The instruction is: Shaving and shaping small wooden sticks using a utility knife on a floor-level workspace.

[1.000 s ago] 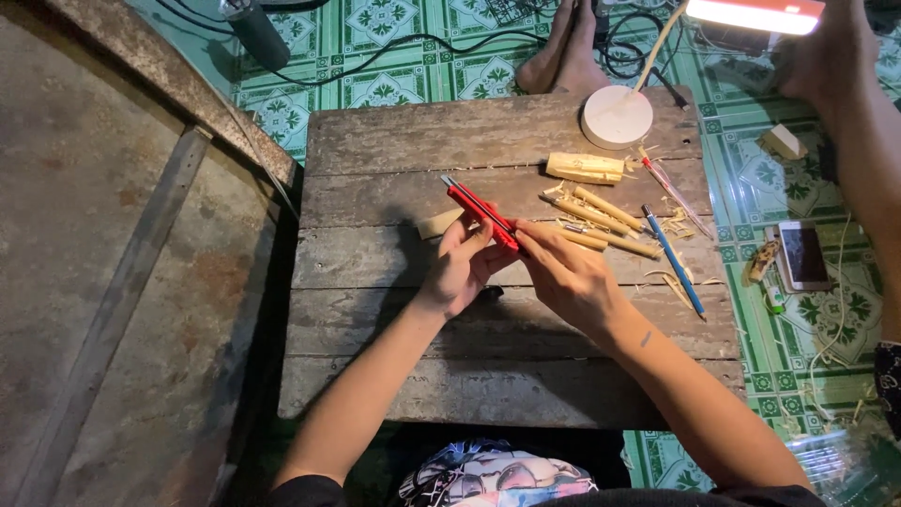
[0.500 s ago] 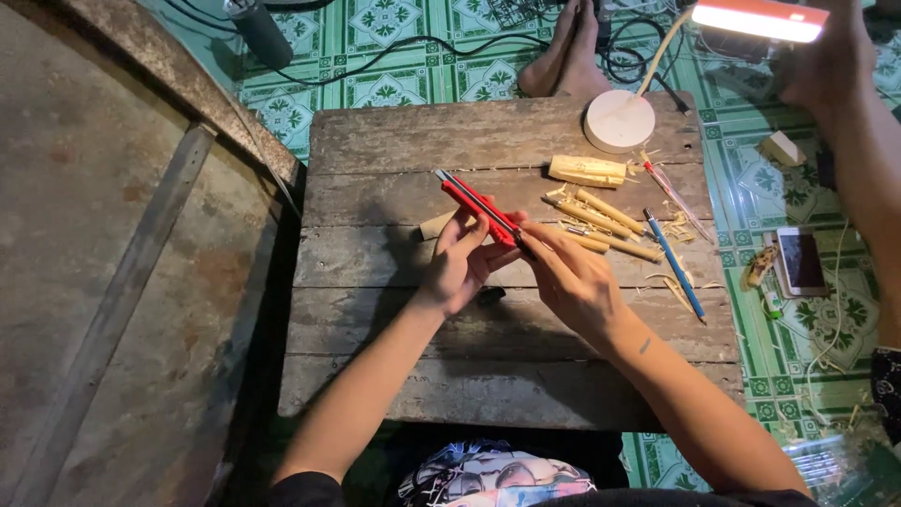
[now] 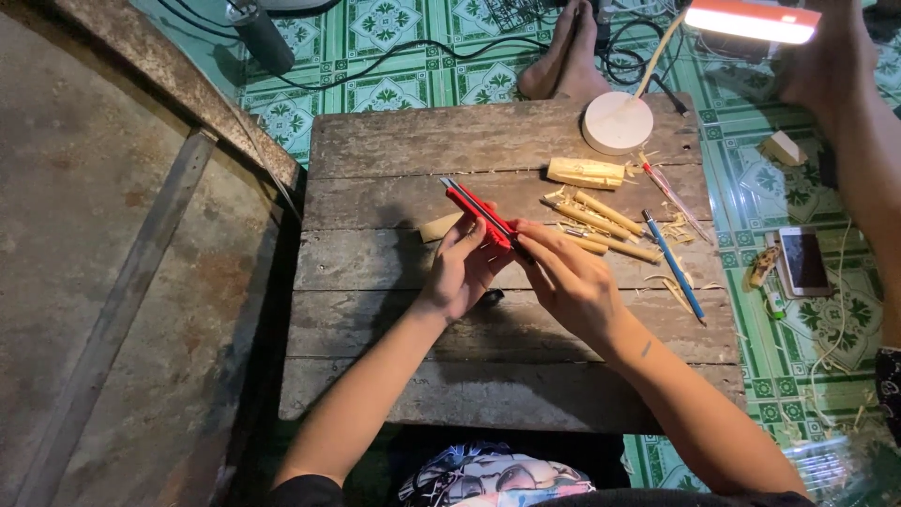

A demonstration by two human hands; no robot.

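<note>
While both hands close on the red knife [image 3: 481, 214] over the table [image 3: 394, 319], left hand [image 3: 460, 272] pinching its middle and right hand [image 3: 572, 282] its near end, it looks light, stiff and sharp-tipped, best gripped by the plastic body.

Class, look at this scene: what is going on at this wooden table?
A person seated at a rough plank table holds a red utility knife in both hands: the left hand and right hand grip it near its lower end. Beside them lie pale carved wood sticks, shavings, a blue pen and a lamp's round white base.
</note>
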